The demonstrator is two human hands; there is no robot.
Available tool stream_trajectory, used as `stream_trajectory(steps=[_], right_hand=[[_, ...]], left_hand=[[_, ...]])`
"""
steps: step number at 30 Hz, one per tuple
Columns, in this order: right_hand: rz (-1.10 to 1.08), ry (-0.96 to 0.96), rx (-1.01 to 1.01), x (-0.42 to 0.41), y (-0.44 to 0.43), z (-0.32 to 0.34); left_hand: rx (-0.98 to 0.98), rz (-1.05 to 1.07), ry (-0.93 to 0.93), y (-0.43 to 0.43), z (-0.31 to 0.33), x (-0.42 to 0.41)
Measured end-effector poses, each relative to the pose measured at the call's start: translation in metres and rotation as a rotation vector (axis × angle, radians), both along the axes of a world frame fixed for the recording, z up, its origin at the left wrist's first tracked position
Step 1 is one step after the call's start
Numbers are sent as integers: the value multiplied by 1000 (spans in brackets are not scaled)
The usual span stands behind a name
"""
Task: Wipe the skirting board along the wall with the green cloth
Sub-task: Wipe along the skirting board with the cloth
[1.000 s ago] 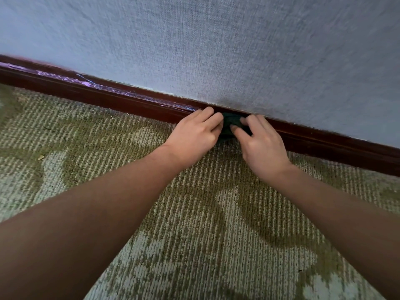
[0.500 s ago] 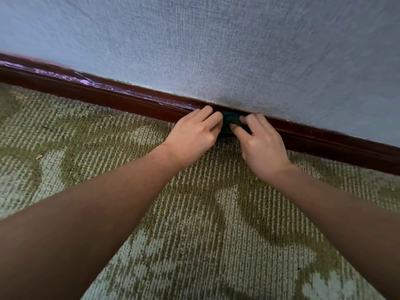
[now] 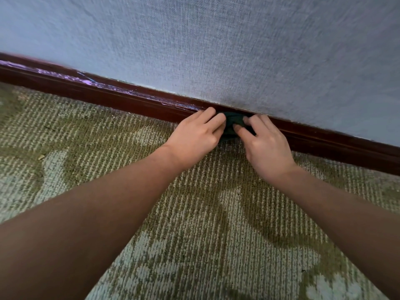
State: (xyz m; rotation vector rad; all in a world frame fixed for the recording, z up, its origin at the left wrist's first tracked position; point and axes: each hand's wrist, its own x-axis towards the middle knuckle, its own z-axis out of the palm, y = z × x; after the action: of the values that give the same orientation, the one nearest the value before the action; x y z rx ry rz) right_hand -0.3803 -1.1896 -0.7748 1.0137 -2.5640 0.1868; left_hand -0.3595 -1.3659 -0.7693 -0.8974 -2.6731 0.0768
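Note:
A dark red-brown skirting board (image 3: 112, 96) runs along the foot of the wall, slanting down to the right. A bunched dark green cloth (image 3: 231, 124) sits against it at centre, mostly hidden between my hands. My left hand (image 3: 194, 138) grips the cloth's left side with curled fingers. My right hand (image 3: 264, 146) holds its right side, thumb and fingers pinched on the fabric. Both hands press the cloth to the board.
A pale blue-grey textured wall (image 3: 216, 50) rises above the board. Green and beige patterned carpet (image 3: 194, 234) covers the floor under my arms. Purplish glare and scuff marks (image 3: 82, 77) show on the board's top edge at left. A small crumb (image 3: 41, 157) lies on the carpet.
Both hands and the cloth have stayed at about the same spot on the board; the view has shifted very slightly.

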Motion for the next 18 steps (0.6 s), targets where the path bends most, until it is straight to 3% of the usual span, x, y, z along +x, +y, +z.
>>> stream_trajectory(steps=[18], right_hand=[[2, -14, 7, 0, 1, -3]], left_hand=[[-18, -15, 69, 0, -5, -2]])
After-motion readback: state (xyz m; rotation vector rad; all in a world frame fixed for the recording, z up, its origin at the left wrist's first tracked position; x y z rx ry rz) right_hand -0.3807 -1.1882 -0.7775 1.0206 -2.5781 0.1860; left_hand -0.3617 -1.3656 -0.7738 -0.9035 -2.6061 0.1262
